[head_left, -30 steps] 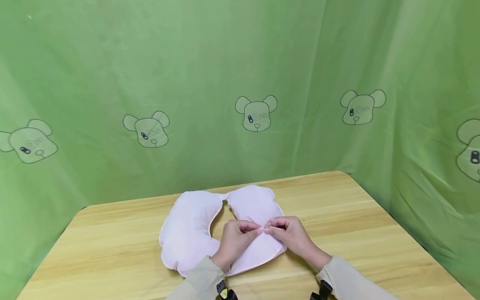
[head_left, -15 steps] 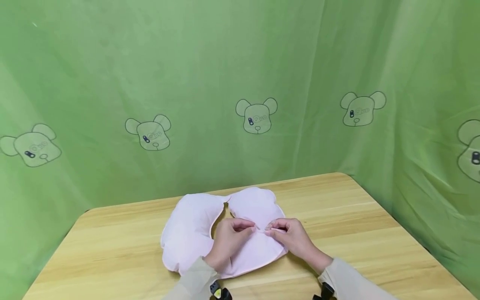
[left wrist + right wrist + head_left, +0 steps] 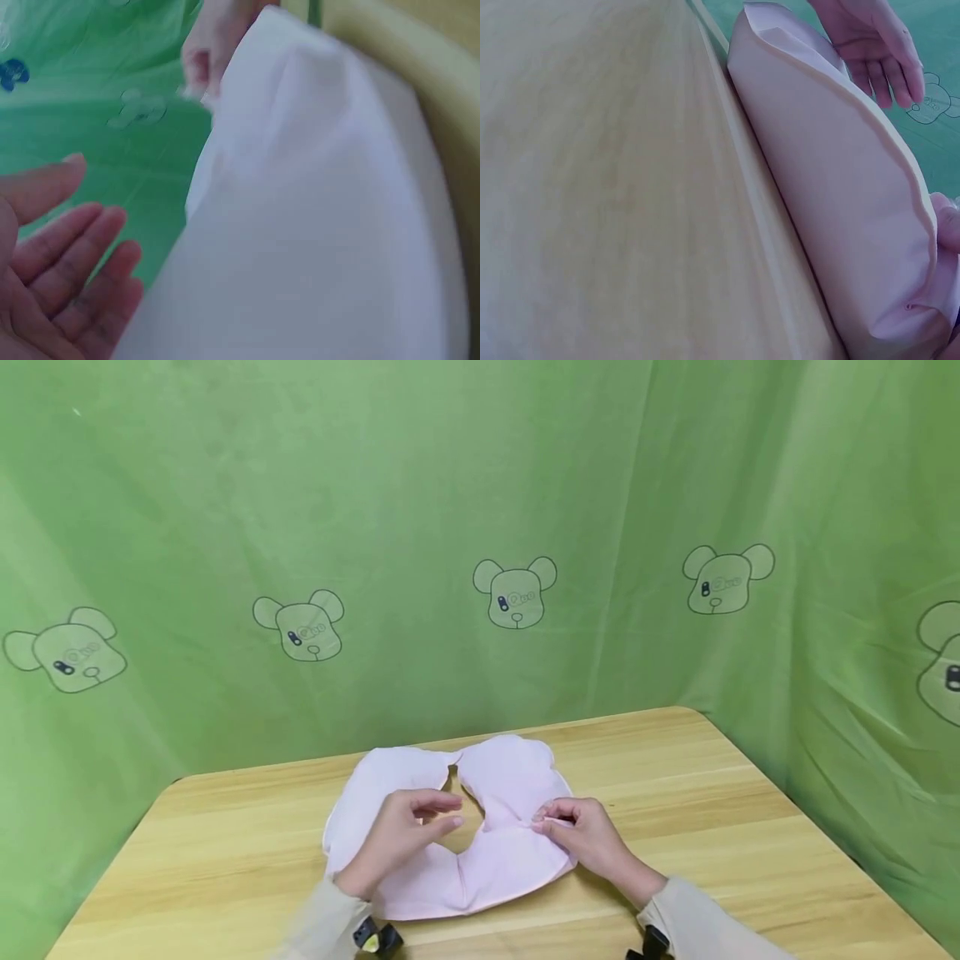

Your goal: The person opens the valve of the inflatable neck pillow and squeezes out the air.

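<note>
A pale pink, puffy U-shaped neck pillow (image 3: 510,781) lies on the wooden table, its two ends meeting at the far side. My right hand (image 3: 588,835) pinches a small bit at the dimple on the pillow's right arm, between thumb and fingertips; what exactly it pinches I cannot tell. Over the pillow's left part hovers my left hand (image 3: 405,827), thumb and fingers spread apart with nothing between them. In the left wrist view that hand's loose fingers (image 3: 75,281) are beside the pillow's pale side (image 3: 300,225). A curved seam edges the pillow (image 3: 832,165) in the right wrist view.
The light wooden table (image 3: 720,852) reaches away on both sides of the pillow. Behind and to the right hangs a green curtain (image 3: 405,485) printed with bear heads. Black devices (image 3: 377,937) are strapped at both wrists.
My left hand has let go near the pillow's dimple and moved left, its fingers opening. My right hand has kept its pinch in nearly the same place.
</note>
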`<state>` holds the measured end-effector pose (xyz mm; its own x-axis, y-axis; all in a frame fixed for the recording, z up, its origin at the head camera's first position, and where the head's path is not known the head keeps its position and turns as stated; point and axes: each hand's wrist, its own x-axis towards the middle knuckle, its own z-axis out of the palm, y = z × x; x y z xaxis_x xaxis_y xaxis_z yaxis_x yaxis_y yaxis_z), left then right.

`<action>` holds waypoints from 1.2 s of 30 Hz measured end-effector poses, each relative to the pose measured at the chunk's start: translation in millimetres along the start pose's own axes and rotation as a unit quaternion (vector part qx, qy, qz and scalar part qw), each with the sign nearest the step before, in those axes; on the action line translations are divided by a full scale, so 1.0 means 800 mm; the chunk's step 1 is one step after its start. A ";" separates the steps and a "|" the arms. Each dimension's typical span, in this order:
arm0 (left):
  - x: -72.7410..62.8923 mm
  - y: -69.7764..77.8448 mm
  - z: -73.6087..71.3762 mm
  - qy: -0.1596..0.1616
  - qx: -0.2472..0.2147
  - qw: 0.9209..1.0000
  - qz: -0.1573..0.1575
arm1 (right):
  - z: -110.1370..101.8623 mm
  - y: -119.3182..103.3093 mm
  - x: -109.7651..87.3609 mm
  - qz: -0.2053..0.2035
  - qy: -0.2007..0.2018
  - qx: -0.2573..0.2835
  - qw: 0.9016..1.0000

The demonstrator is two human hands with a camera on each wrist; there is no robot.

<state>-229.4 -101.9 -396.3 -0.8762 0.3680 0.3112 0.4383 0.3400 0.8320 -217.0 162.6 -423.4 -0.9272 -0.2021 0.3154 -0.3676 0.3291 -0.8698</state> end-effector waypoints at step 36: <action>0.001 -0.094 -0.125 -0.046 0.046 0.998 0.026 | 0.002 -0.005 0.006 0.011 -0.011 -0.005 1.000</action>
<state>-283.0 -214.0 -412.8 -0.8317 0.4633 0.3059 0.5030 0.3955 0.7685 -219.6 158.9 -419.2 -0.9330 -0.2148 0.2887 -0.3488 0.3430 -0.8722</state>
